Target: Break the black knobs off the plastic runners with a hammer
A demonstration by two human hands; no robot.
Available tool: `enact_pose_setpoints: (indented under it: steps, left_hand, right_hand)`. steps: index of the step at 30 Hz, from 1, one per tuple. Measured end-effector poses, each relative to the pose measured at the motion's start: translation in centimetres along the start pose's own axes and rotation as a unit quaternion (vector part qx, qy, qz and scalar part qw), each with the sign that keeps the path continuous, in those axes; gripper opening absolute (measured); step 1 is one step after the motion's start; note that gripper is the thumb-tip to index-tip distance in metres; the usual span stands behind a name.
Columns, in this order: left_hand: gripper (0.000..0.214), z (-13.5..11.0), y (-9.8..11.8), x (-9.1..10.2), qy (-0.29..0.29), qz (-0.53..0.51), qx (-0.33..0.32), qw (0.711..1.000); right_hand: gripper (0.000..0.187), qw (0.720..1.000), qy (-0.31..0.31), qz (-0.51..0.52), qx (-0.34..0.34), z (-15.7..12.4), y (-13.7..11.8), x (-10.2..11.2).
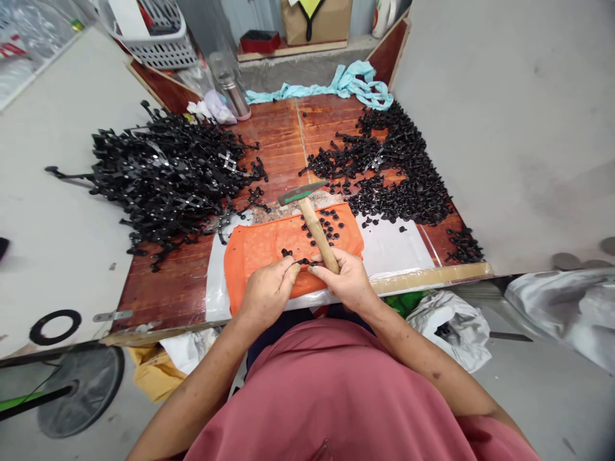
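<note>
Between my two hands is a small black jointed part point(304, 261), pinched from both sides above an orange cloth point(259, 240). My left hand point(270, 287) closes thumb and fingers on its left end. At the other end, my right hand point(346, 276) pinches it while also keeping the wooden handle of a hammer point(314, 224) in its grip. The hammer's head, with green on it, points away from me. Several small black round pieces point(328, 225) lie on the cloth beside the handle. Another black piece point(287, 252) rests just beyond my left fingertips.
On the left is a tall heap of black linked parts point(168, 173). A pile of small black pieces point(403, 173) covers the right side. Farther back are a steel flask point(233, 93), light blue cloth strips point(346, 83) and a grey basket point(161, 41). A white bag point(454, 326) sits below the edge.
</note>
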State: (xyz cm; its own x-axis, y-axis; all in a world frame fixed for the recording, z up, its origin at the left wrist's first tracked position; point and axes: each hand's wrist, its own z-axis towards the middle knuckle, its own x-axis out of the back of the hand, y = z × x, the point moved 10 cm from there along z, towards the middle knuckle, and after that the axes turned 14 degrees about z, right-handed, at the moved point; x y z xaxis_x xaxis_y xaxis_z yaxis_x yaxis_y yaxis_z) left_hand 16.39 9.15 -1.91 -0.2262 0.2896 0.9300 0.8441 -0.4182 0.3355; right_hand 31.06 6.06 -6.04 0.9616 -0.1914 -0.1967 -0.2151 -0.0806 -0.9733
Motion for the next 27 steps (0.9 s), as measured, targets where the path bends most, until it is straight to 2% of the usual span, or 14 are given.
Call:
enact_pose_setpoints:
  steps: [5,7,10,13,18,22,27]
  left_hand:
    - [0.035,0.6,-0.3,-0.6,-0.017,0.159,0.019,0.987]
    - [0.036,0.7,-0.6,-1.0,-0.033,0.189,0.027,0.981]
    - [0.037,0.7,-1.1,-1.4,-0.049,0.194,0.033,0.979]
    - [0.04,0.5,-2.0,-1.3,-0.055,0.189,0.05,0.979]
    - [0.042,0.5,-3.1,-1.3,-0.076,0.2,0.076,0.974]
    - [0.044,0.9,-2.6,-1.5,-0.081,0.202,0.069,0.973]
    - [0.043,1.0,-2.0,-1.7,-0.077,0.209,0.062,0.973]
  right_hand:
    - [0.015,0.994,-0.034,-0.102,0.019,1.7,0.9,-1.3]
    - [0.021,0.988,-0.04,-0.148,0.036,2.1,0.3,-1.8]
    - [0.027,0.956,-0.049,-0.284,0.057,2.3,-1.0,-2.6]
    - [0.019,0.916,-0.062,-0.395,0.042,2.5,-1.3,-3.0]
    - [0.012,0.896,-0.065,-0.44,0.002,3.1,-0.8,-2.8]
    - [0.016,0.887,-0.062,-0.457,-0.022,3.5,-0.4,-2.4]
    - [0.016,0.882,-0.065,-0.467,-0.015,3.6,-0.5,-2.5]
